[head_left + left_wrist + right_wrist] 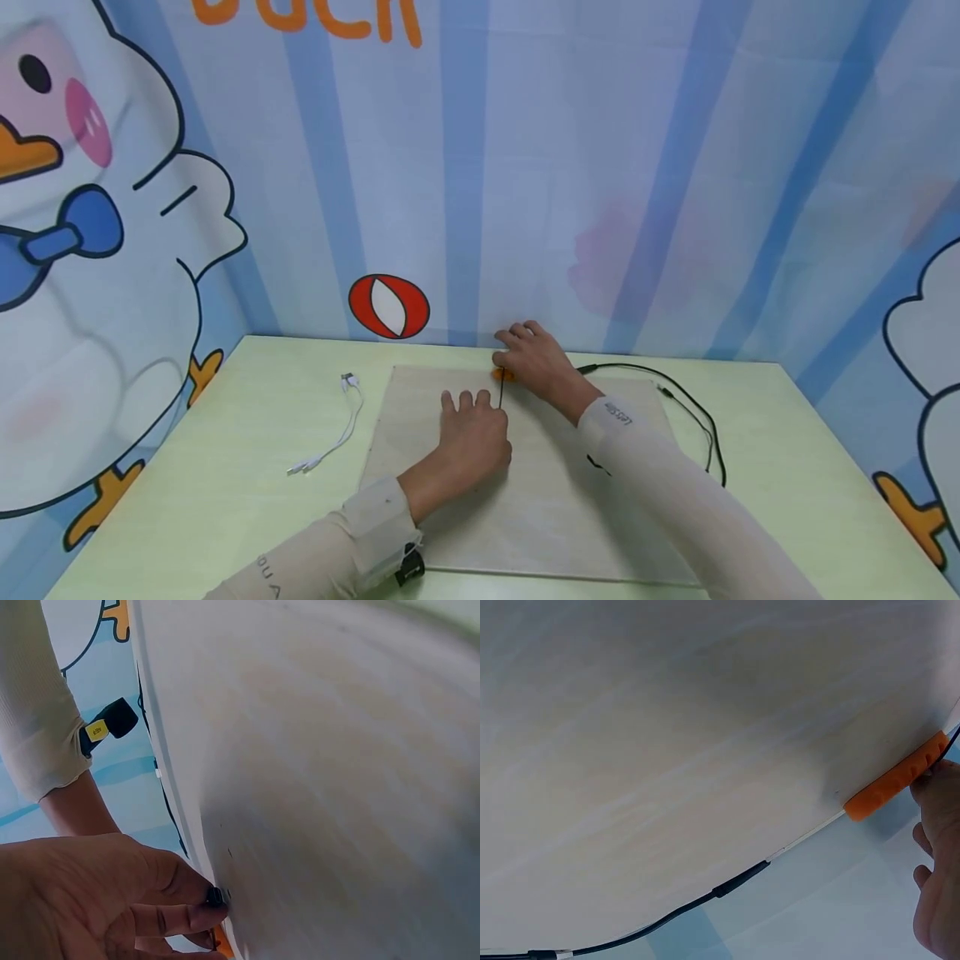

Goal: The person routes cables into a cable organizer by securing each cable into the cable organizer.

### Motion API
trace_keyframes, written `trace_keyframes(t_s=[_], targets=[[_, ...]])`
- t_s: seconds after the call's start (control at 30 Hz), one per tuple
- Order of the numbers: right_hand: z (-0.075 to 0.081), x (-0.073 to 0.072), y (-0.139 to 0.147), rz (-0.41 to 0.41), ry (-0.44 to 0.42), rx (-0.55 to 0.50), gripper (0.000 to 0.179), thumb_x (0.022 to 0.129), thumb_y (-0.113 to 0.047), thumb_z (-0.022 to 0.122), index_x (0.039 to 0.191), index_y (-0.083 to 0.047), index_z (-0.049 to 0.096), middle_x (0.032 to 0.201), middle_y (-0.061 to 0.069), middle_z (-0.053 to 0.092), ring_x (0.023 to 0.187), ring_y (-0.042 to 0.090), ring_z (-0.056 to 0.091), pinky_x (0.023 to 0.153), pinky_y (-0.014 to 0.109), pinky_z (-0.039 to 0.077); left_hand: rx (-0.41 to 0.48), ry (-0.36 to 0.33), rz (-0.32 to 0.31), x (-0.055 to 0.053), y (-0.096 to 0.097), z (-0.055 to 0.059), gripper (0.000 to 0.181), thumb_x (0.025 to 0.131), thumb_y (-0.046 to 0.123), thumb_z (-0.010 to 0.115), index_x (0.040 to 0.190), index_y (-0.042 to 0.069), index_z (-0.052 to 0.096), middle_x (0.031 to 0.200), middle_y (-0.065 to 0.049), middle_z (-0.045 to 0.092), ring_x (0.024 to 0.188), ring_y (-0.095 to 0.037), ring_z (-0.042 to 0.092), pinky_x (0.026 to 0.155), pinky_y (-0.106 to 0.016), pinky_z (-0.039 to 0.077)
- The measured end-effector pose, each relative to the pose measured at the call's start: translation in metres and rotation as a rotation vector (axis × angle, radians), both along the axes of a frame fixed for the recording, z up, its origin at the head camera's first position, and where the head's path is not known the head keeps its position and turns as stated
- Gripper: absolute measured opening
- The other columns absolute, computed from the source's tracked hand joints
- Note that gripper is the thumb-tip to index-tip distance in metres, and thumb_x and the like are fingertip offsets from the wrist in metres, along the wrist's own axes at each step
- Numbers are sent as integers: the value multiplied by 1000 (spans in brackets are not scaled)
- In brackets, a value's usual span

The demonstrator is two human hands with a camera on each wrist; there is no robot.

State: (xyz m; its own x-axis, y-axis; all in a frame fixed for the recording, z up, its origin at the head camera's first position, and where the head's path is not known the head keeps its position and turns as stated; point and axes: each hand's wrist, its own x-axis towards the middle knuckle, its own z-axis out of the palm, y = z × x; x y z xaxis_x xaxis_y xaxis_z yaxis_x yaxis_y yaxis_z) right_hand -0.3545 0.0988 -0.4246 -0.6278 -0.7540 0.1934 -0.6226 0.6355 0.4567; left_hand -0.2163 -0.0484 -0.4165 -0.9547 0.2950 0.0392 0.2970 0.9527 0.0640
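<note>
My left hand [474,433] pinches the black end [215,896] of a thin cable between thumb and fingers, low over the pale board. From there the black cable [501,390] runs taut away from me to an orange slotted cable holder [896,780] at the board's far edge. My right hand [538,362] is at that holder, its fingertips at the slots where the cable passes and holding the cable there. Other fingers of this hand stretch out past the edge. The right hand partly hides the holder in the head view.
A white cable [348,429] with several plugs lies left of the board [540,533]. Another black cable [705,408] curves over the right side, one plug end beside the right wrist. A printed duck backdrop [525,167] stands behind the table [187,500].
</note>
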Motion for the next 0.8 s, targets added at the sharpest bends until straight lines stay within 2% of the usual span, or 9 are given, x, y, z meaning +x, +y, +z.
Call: trace_keyframes(t_s=[0.07,0.1,0.2,0.3,0.33,0.43,0.53,0.67,0.8], targets=[[1,0,1,4,6,14,20,107,-14,79,123,-26,83,151,5,71,136,29,65,122,47,51,-6,-11,-1,-1,0,0,21,103,30,80,107,10,85,129,-17,72,128,-44,66,125,-72,42],[1,-1,1,6,10,23,21,106,-14,79,123,-26,83,150,4,71,135,28,66,121,46,51,-11,0,-5,-8,-1,-12,23,103,33,79,109,11,85,130,-17,72,130,-44,65,126,-73,40],[3,-2,2,12,23,43,21,105,-14,81,121,-28,84,145,2,73,130,27,66,119,46,52,-20,-19,-6,-12,0,-14,24,104,34,79,111,11,85,132,-16,71,131,-43,65,127,-73,40],[4,-4,0,13,27,52,20,105,-14,82,117,-30,85,141,0,74,126,27,66,117,46,53,-14,-12,-14,-22,0,-26,23,102,34,80,108,13,85,130,-16,71,128,-44,65,125,-75,40],[4,-5,-1,14,28,52,19,105,-14,82,116,-30,85,140,0,75,125,27,66,117,46,53,-9,-23,-14,-20,1,-22,21,101,33,82,105,12,85,127,-17,71,126,-44,66,124,-75,41],[3,-7,-5,5,27,63,19,106,-14,81,113,-31,85,138,-1,75,123,27,65,117,47,52,15,-8,-24,-28,-1,-37,21,100,31,82,103,11,84,125,-17,70,126,-47,65,124,-77,38],[4,-9,-8,-2,27,71,19,107,-14,79,112,-31,85,138,-2,75,122,27,64,117,48,52,2,-16,-27,-22,0,-29,20,102,30,80,106,11,84,125,-17,69,128,-46,64,126,-77,38],[4,-10,-11,8,25,80,18,106,-13,80,110,-30,85,135,-1,75,119,27,64,115,48,53,-48,-28,-26,-4,2,-3,15,106,25,76,109,13,85,126,-15,69,129,-43,64,127,-73,39],[3,-11,-12,32,26,78,17,105,-12,81,110,-29,85,137,1,74,122,28,65,115,48,53,-61,-25,-24,1,2,4,16,107,24,73,110,12,85,126,-16,68,132,-44,63,127,-74,39]])
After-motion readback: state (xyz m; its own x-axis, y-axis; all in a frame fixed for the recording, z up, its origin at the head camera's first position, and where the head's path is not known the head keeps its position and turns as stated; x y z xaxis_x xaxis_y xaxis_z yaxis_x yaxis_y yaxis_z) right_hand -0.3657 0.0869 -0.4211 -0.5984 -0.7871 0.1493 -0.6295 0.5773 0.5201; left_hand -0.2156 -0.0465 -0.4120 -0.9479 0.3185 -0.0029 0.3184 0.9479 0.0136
